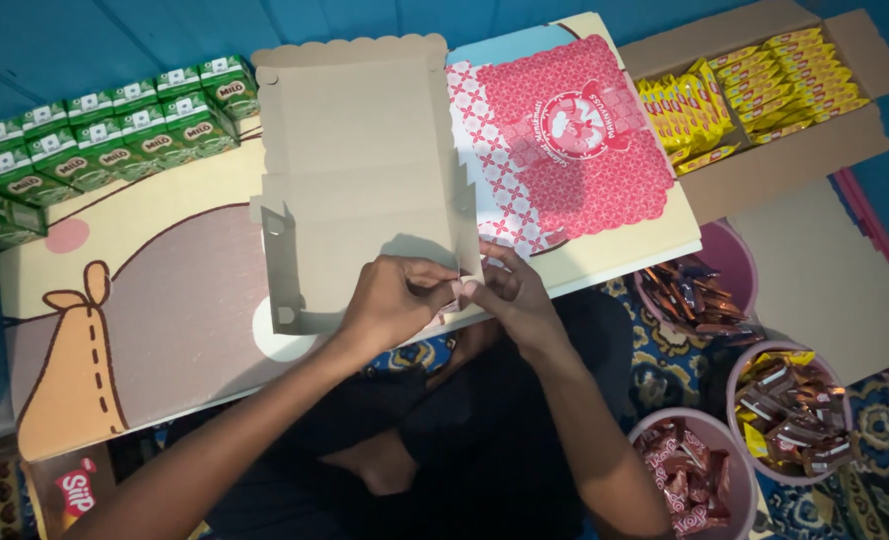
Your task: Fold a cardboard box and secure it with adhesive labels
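A flat grey-brown cardboard box blank (359, 170) with a scalloped far edge lies on a low table (154, 300), its side flaps partly raised. My left hand (394, 298) and my right hand (509, 290) meet at the blank's near right corner, fingers pinching a flap there. Beside it to the right lies a stack of red and white patterned box blanks (564, 140).
Rows of small green drink cartons (94, 130) stand at the table's far left. An open cardboard carton of yellow snack packets (754, 90) sits at the right. Pink tubs of wrapped sweets (784, 410) stand on the floor at the right, by my legs.
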